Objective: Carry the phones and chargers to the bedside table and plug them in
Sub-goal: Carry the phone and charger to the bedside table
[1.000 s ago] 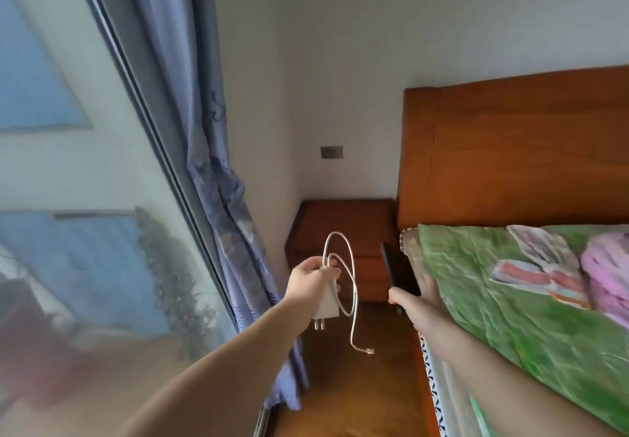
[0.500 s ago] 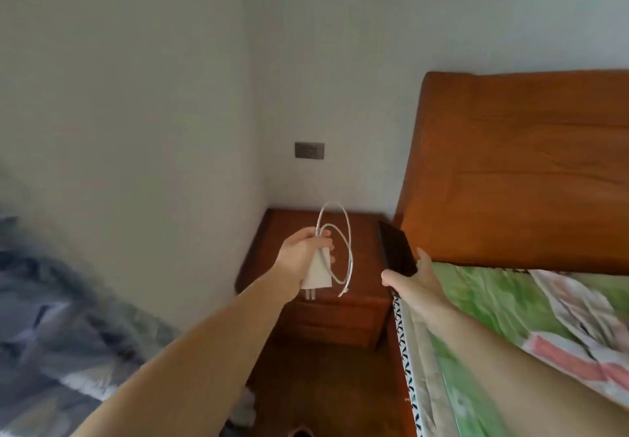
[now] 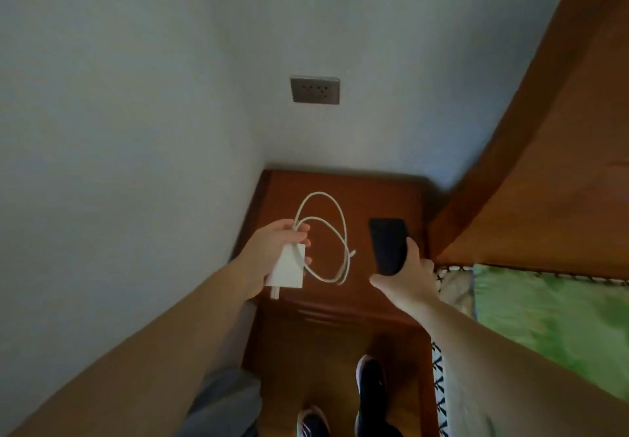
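Note:
My left hand [image 3: 272, 252] grips a white charger block [image 3: 287, 271] with its prongs pointing down, and its white cable [image 3: 326, 232] hangs in loose loops over the bedside table [image 3: 340, 297]. My right hand [image 3: 408, 276] holds a dark phone [image 3: 388, 244] by its lower end, flat above the right side of the wooden table top. A grey wall socket [image 3: 315, 90] sits on the wall above the table.
The table stands in a corner between a white wall [image 3: 119, 130] on the left and the wooden headboard [image 3: 544, 164] on the right. The bed with a green cover [image 3: 551, 317] lies at the right. My shoes [image 3: 371, 392] stand on the wooden floor below.
I have stepped up to the bedside table and now look down on it. Both hands moved forward over the table top, still holding the charger and the phone.

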A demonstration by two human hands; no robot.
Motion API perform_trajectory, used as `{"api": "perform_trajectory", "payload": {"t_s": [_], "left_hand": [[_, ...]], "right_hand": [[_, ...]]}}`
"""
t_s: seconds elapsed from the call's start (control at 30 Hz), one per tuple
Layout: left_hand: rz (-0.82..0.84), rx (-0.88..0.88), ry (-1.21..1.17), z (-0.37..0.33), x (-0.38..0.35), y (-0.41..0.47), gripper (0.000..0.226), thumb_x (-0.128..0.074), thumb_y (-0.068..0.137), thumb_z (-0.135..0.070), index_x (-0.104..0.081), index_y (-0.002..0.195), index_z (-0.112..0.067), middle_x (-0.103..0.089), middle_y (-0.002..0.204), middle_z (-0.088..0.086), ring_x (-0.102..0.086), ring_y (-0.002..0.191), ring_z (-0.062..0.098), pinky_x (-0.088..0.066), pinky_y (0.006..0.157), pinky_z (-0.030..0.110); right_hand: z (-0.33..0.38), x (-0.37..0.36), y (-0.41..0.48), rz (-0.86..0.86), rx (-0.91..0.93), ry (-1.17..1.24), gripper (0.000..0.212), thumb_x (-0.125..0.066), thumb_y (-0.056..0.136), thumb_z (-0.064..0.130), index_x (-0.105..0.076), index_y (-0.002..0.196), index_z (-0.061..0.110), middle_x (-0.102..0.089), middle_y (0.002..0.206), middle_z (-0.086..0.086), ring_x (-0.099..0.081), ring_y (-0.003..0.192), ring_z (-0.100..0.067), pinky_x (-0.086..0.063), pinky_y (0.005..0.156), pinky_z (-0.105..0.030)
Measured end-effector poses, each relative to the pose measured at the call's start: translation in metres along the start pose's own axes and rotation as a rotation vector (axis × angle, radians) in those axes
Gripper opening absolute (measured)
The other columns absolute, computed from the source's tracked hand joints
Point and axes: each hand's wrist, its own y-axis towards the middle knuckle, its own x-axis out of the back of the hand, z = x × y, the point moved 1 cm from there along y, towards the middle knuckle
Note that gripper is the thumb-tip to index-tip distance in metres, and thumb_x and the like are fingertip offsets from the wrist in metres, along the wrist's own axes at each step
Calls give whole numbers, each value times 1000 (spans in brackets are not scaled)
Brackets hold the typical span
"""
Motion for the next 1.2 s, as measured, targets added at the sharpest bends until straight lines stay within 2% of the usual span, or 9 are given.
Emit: {"api": "perform_trajectory", "payload": {"t_s": [0.13,0.3,0.47,0.53,0.63,0.77,0.93,1.1,1.2], "left_hand": [[-117,46,-1,13,6,42,13,-66,85,-5,-72,86,-16,-69,78,10,-68,59,23,-54,49,30],[-231,83,-26,41,8,92,17,-65,85,-3,-72,84,-18,-71,67,4,-69,56,21,-54,46,27],[-281,139,-33,80,1,128,19,-70,85,-13,-73,81,-31,-72,81,2,-70,64,20,-56,62,34],[-286,146,-15,90,-1,140,17,-70,86,-17,-71,83,-34,-72,82,-2,-70,60,14,-55,60,32],[-285,157,-8,102,1,156,15,-70,85,-19,-70,88,-34,-71,90,2,-69,68,18,-53,63,34],[-277,182,-6,116,11,169,18,-72,84,-19,-73,80,-36,-73,83,-1,-70,62,15,-54,56,29],[-258,192,-4,130,20,179,16,-72,83,-20,-72,83,-36,-73,90,4,-70,66,17,-52,55,29],[-237,186,45,136,26,183,16,-72,84,-25,-68,93,-39,-70,95,2,-69,75,20,-50,53,28],[-220,167,47,137,29,183,16,-72,84,-25,-69,92,-38,-70,94,0,-69,70,15,-50,50,26]], "right_hand": [[8,-24,70,56,-8,-121,108,-71,66,47,-1,148,37,-30,138,-15,-41,117,-37,-49,86,-46],[-7,-57,124,43,-68,-177,110,-71,65,50,0,148,36,-32,137,-16,-40,118,-37,-46,89,-46],[-25,-79,153,10,-145,-184,112,-73,64,50,1,147,39,-35,133,-16,-41,117,-37,-44,93,-49],[-32,-87,158,3,-154,-176,113,-74,64,50,1,147,38,-34,134,-16,-41,117,-37,-43,93,-49],[-39,-98,164,-24,-125,-152,113,-74,63,50,0,147,38,-33,134,-16,-40,118,-37,-42,95,-50],[-43,-117,169,-99,-86,-124,111,-74,62,49,-3,147,36,-28,142,-16,-34,125,-38,-36,103,-53],[-43,-139,170,-177,-99,-210,109,-74,67,49,-5,149,31,-25,147,-19,-29,131,-38,-25,107,-52],[-45,-147,169,-178,-87,-315,103,-69,73,45,-3,150,29,-20,152,-20,-25,134,-39,-23,107,-53],[-47,-150,166,-179,-76,-356,100,-65,76,49,-3,151,29,-19,154,-18,-24,135,-38,-23,107,-53]]}}
